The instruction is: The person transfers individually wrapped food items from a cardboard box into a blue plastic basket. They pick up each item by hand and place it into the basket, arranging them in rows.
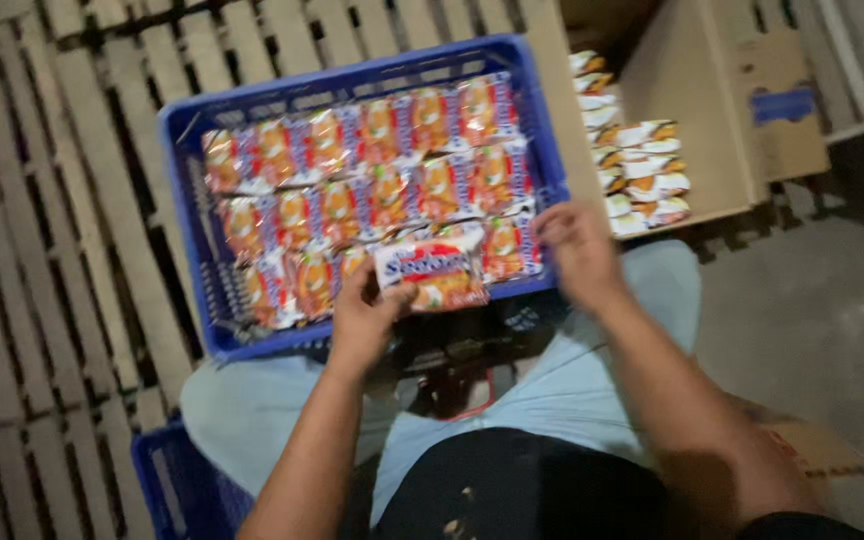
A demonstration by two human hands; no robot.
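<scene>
A blue plastic crate (pixel 184 140) rests on a wooden pallet in front of my knees, filled with rows of orange-and-white snack packets (pixel 372 170). My left hand (pixel 364 318) grips one packet (pixel 430 268) by its left end at the crate's near edge. Over the crate's near right corner is my right hand (pixel 577 250), fingers curled, touching the packets there; whether it grips one is unclear.
An open cardboard box (pixel 697 110) at the upper right holds a stack of similar packets (pixel 642 170). Wooden pallet slats (pixel 52 220) cover the left side. A second blue crate (pixel 177 480) sits by my left leg. Grey concrete floor (pixel 812 320) lies right.
</scene>
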